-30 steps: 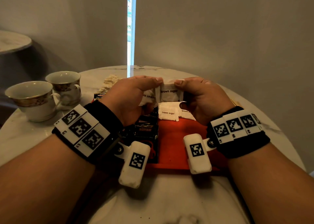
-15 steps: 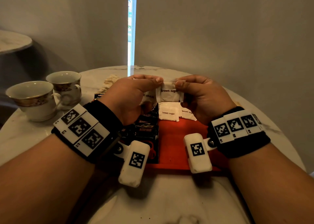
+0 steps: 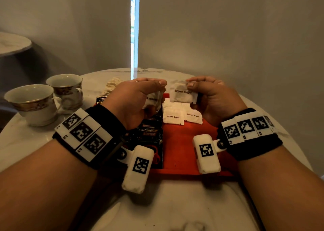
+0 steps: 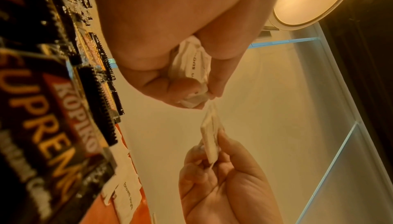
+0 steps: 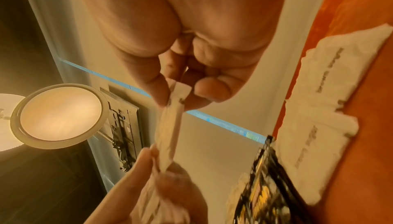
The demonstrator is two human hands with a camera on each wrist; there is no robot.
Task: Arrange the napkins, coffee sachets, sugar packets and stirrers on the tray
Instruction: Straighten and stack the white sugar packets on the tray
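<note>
My right hand (image 3: 191,90) pinches one white "brown sugar" packet (image 3: 183,95) by its right end and holds it above the far part of the red tray (image 3: 184,148). My left hand (image 3: 160,91) grips a crumpled bunch of sugar packets (image 3: 153,100) in its curled fingers. In the left wrist view that bunch of sugar packets (image 4: 191,69) sits in the fist and the single packet (image 4: 210,141) is edge-on. Two more sugar packets (image 3: 182,117) lie flat on the tray. Black Kopiko coffee sachets (image 3: 150,133) overlap along the tray's left side.
Two gold-rimmed cups (image 3: 33,104) stand on the round marble table (image 3: 157,204) at the left. A pale napkin pile (image 3: 112,85) lies beyond my left hand. The tray's near half shows bare red. A grey wall rises close behind the table.
Both hands were together on the sugar packets. My right hand has drawn one packet off to the right, and a gap has opened between it and my left hand.
</note>
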